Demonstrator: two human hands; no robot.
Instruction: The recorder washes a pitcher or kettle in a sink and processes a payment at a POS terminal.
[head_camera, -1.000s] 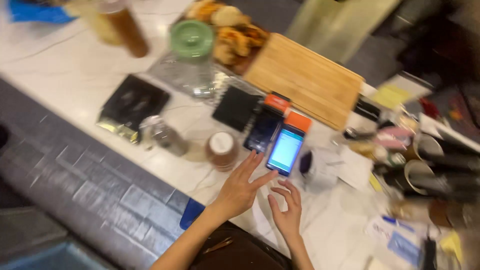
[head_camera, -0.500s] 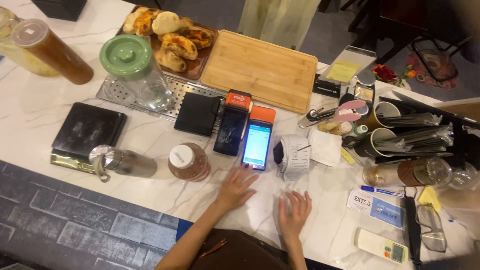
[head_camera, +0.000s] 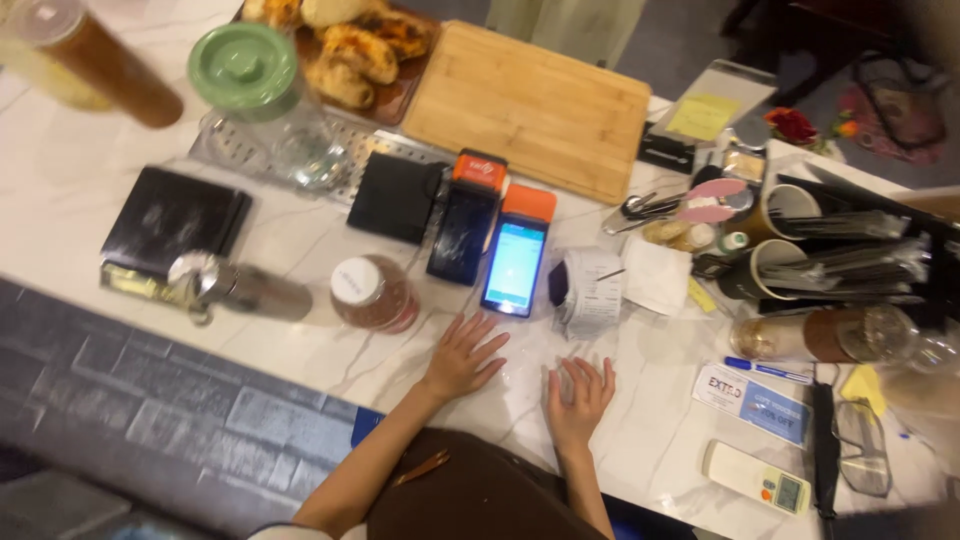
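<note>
Both hands have slid back from the lit terminal (head_camera: 517, 262) since a moment ago. The left hand (head_camera: 462, 358) and right hand (head_camera: 578, 392) now lie flat, fingers spread, holding nothing, below the terminal near the counter (head_camera: 300, 345) edge. A jar (head_camera: 372, 293) crowds the terminal's left; a receipt roll (head_camera: 590, 290) its right.
</note>
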